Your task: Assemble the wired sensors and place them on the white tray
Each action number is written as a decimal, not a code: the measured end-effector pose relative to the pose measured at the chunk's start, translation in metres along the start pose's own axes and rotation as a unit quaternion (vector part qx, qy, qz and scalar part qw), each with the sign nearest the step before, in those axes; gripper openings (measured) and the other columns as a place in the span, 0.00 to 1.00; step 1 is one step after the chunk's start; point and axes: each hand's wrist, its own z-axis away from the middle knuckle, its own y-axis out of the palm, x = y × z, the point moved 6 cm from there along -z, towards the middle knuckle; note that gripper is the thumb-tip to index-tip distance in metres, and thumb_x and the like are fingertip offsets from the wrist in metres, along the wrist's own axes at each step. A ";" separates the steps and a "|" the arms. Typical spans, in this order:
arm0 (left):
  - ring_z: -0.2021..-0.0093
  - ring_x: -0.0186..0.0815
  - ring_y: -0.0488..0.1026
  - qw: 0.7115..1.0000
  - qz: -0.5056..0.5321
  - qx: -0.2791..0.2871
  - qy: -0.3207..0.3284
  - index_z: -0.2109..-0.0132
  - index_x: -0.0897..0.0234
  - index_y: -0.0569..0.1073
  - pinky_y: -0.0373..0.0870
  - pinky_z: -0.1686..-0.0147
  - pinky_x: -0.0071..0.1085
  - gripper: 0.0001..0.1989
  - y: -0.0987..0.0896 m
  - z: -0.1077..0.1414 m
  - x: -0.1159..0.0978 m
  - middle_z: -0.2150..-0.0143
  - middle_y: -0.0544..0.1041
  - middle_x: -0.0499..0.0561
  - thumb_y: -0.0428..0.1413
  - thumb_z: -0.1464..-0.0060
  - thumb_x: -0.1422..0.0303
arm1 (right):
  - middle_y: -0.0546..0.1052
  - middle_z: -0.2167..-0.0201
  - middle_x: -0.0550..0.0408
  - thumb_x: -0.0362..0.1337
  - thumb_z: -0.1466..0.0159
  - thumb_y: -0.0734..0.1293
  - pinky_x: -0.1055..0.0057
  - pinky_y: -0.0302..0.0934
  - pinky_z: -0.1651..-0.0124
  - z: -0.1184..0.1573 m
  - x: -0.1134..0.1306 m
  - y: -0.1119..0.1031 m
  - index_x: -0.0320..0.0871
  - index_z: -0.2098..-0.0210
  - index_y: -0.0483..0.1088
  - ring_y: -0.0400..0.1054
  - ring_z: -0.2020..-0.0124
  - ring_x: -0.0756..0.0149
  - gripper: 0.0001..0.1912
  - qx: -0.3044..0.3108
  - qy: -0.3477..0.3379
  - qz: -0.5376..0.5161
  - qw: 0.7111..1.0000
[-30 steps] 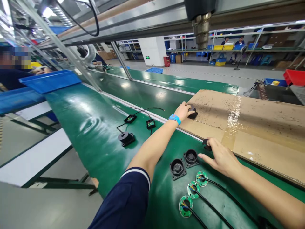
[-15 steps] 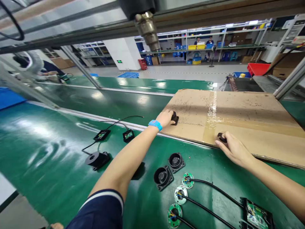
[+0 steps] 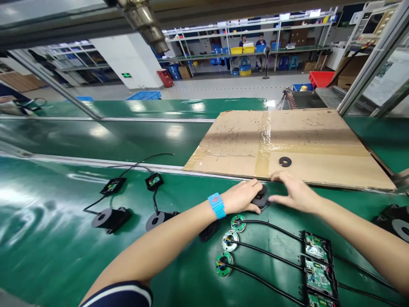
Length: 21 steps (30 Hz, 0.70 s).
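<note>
Left hand (image 3: 243,197) on the housing (image 3: 260,198), right hand (image 3: 295,191) open beside it

From my seat at the head feed, the left forearm slants in from 7 o'clock, long and low over the table (image 3: 179,277), a blue band (image 3: 217,206) at the wrist. The hand is palm down, its fingers curled over the housing with the thumb on the near side, gripping it. That housing is at 4 o'clock from my centre, just off the near edge of the cardboard (image 3: 236,162); I can't tell whether it bears on the table.

The right arm slants in from 4 o'clock. Its hand is half cupped, thumb and fingers spread apart, the thumb aimed at the housing; I can't tell if they touch. At 11 o'clock from that hand, a black ring (image 3: 289,161) lies flat on the cardboard.
</note>
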 end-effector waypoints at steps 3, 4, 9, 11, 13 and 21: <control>0.53 0.45 0.75 0.999 0.031 -0.031 -0.014 0.52 0.61 0.64 0.75 0.56 0.37 0.31 -0.011 0.008 0.011 0.51 0.71 0.55 0.72 0.53 0.55 | 0.70 0.39 0.45 0.51 0.36 0.73 0.62 0.67 0.40 0.006 0.032 0.022 0.47 0.49 0.64 0.67 0.38 0.58 0.24 0.054 -0.056 -0.051 0.996; 0.52 0.45 0.74 0.998 0.039 -0.049 -0.022 0.51 0.61 0.63 0.75 0.54 0.39 0.30 -0.019 0.009 0.016 0.50 0.70 0.56 0.70 0.50 0.55 | 0.69 0.37 0.46 0.49 0.35 0.72 0.62 0.67 0.40 0.006 0.038 0.027 0.47 0.49 0.65 0.67 0.37 0.59 0.21 0.068 -0.067 -0.056 0.994; 0.45 0.47 0.68 0.993 0.028 -0.108 -0.044 0.53 0.63 0.63 0.68 0.41 0.48 0.11 -0.044 -0.012 0.036 0.45 0.65 0.62 0.47 0.30 0.60 | 0.75 0.47 0.47 0.42 0.35 0.73 0.64 0.71 0.50 -0.011 0.048 0.040 0.44 0.55 0.70 0.75 0.52 0.59 0.13 0.134 -0.083 -0.028 0.987; 0.43 0.48 0.67 0.994 0.015 -0.103 -0.043 0.54 0.64 0.64 0.65 0.38 0.50 0.09 -0.040 -0.034 0.040 0.44 0.66 0.63 0.44 0.30 0.64 | 0.76 0.53 0.47 0.43 0.38 0.75 0.64 0.70 0.55 -0.017 0.049 0.043 0.43 0.57 0.70 0.76 0.57 0.58 0.16 0.149 -0.079 -0.004 0.986; 0.46 0.48 0.68 0.995 0.003 -0.089 -0.046 0.55 0.64 0.66 0.66 0.41 0.50 0.07 -0.031 -0.057 0.043 0.47 0.69 0.63 0.48 0.32 0.65 | 0.76 0.58 0.48 0.42 0.40 0.77 0.65 0.69 0.60 -0.020 0.051 0.045 0.42 0.57 0.69 0.75 0.62 0.58 0.18 0.152 -0.072 0.021 0.985; 0.49 0.51 0.74 0.995 -0.019 -0.069 -0.071 0.52 0.66 0.68 0.70 0.47 0.47 0.15 -0.009 -0.115 0.047 0.53 0.77 0.61 0.63 0.41 0.65 | 0.74 0.56 0.48 0.53 0.32 0.67 0.64 0.67 0.55 -0.005 0.046 0.008 0.44 0.55 0.66 0.70 0.57 0.59 0.19 0.054 -0.036 0.085 0.994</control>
